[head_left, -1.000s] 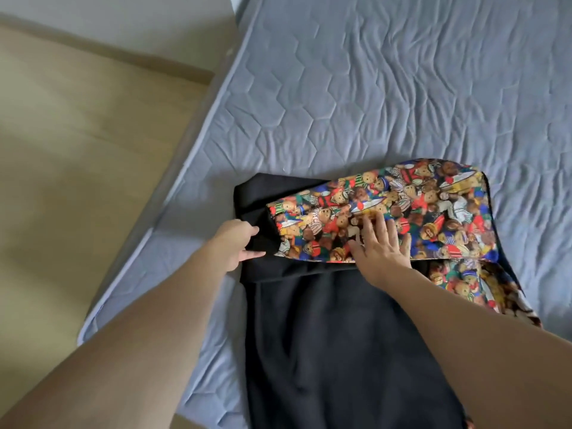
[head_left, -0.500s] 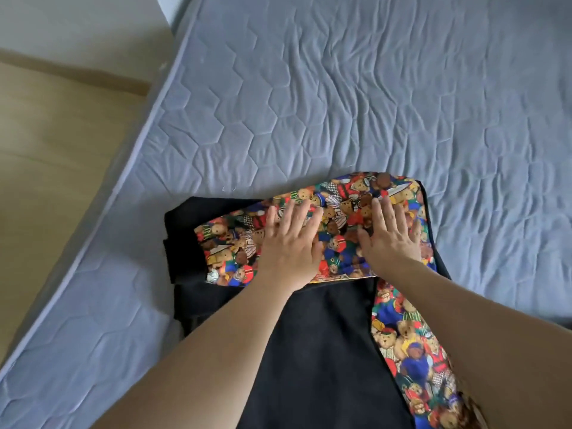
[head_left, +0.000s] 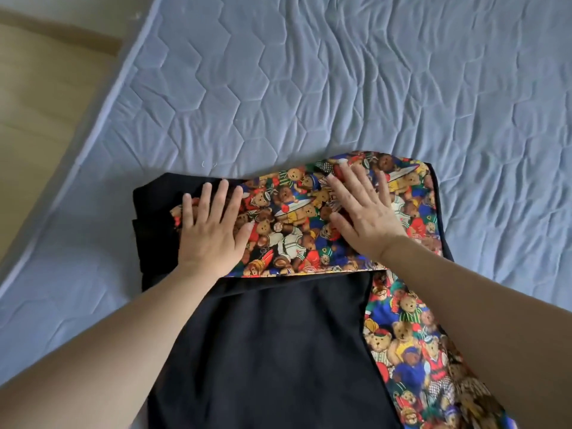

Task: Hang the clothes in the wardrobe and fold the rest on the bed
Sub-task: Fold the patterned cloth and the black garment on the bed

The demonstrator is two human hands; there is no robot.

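Soft, light garment (head_left: 278, 335) on the bed (head_left: 340, 88), probably best taken at the folded band's corners; left hand (head_left: 213, 233) and right hand (head_left: 365, 218) flat, fingers spread, pressing it mid-frame.

No readable text, labels or numbers anywhere.

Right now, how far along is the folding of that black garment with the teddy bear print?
One fold looks done: the teddy-bear-print flap lies over the black garment on the quilted blue mattress. In hand: the left hand and right hand press it flat. Left: the long lower part is unfolded. No wardrobe in view.
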